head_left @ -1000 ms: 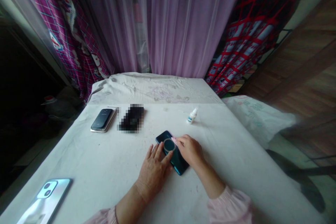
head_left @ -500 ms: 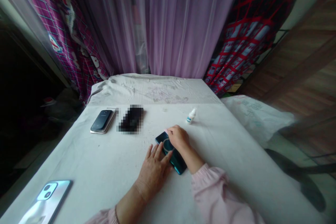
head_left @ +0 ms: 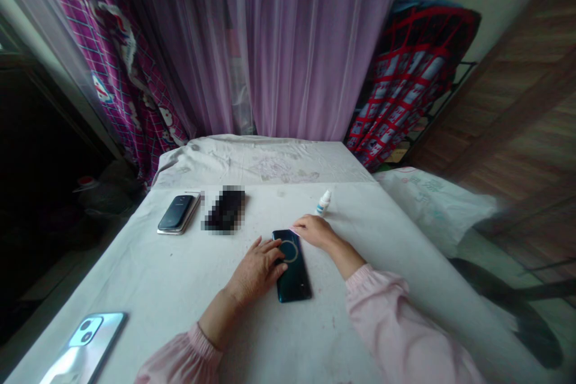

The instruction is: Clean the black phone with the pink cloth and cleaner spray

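Observation:
A dark blue-green phone (head_left: 293, 283) lies on the white table with its back up and a pale ring on it. My left hand (head_left: 255, 271) rests on its left edge, fingers apart and slightly bent over the ring. At the phone's top right corner, my right hand (head_left: 316, 231) is closed in a pinch. A small pinkish-white piece (head_left: 294, 230) shows at those fingertips; its kind I cannot make out. Just beyond that hand stands a small white bottle (head_left: 323, 204) with a blue-marked label.
A dark phone (head_left: 176, 212) lies on top of another at the far left. Beside it is a blurred-out black object (head_left: 225, 210). A silvery phone (head_left: 92, 345) is at the near left edge. Purple curtains (head_left: 292, 42) hang behind the table (head_left: 216, 324).
The phone has turned more upright in view, its top swinging right. My left hand has shifted left to its edge, and my right hand has moved slightly right along its top.

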A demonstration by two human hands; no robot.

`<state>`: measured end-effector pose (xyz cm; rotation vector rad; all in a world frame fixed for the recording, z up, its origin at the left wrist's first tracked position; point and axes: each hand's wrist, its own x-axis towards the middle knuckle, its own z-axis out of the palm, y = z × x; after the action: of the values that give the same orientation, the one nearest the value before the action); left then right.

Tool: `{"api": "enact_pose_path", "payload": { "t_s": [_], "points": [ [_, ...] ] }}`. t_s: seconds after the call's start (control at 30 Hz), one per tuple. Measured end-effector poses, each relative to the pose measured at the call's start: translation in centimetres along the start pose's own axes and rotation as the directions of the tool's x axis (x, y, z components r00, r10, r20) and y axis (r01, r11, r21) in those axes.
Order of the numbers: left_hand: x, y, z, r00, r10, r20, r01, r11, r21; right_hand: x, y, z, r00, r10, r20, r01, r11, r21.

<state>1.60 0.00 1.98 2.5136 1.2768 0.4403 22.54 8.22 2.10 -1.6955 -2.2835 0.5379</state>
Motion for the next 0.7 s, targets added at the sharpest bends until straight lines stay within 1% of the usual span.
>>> {"api": "enact_pose_path", "payload": {
  "t_s": [0.07,0.17,0.2,0.27,0.33,0.4,0.5,0.6,0.7],
  "points": [
    [0.0,0.7,0.0,0.996,-0.084,-0.032,0.085,0.995,0.045,-1.3,0.5,0.1,0.999,0.03,-0.022,-0.03,1.0,-0.005],
    [-1.0,2.4,1.2,0.979,-0.179,-0.095,0.192,0.969,0.155,-3.7,1.0,0.9,0.992,0.09,-0.087,-0.09,0.996,0.005],
    [-1.4,3.0,1.8,0.974,-0.197,-0.109,0.214,0.961,0.177,-4.3,1.1,1.2,0.988,0.104,-0.112,-0.103,0.995,0.013],
    [-2.2,4.1,3.1,0.973,-0.211,-0.097,0.227,0.953,0.202,-5.2,1.2,1.6,0.981,0.118,-0.151,-0.115,0.993,0.029],
    [-2.7,4.6,4.2,0.968,-0.235,-0.089,0.25,0.941,0.227,-5.5,1.2,1.7,0.979,0.125,-0.164,-0.12,0.992,0.036],
    [-2.8,4.6,4.8,0.971,-0.218,-0.1,0.236,0.942,0.238,-5.4,1.0,1.5,0.979,0.134,-0.152,-0.13,0.991,0.036],
    [-2.8,3.6,5.2,0.98,-0.144,-0.139,0.173,0.959,0.226,-4.6,0.5,1.0,0.986,0.117,-0.123,-0.114,0.993,0.03],
    [-2.8,2.7,5.3,0.98,-0.099,-0.171,0.131,0.974,0.187,-3.2,-0.6,0.7,0.993,0.082,-0.087,-0.083,0.996,-0.013],
    [-2.9,2.3,5.3,0.979,-0.084,-0.183,0.112,0.983,0.147,-1.5,-2.0,0.8,0.996,0.07,-0.056,-0.072,0.997,-0.039]
  ]
}}
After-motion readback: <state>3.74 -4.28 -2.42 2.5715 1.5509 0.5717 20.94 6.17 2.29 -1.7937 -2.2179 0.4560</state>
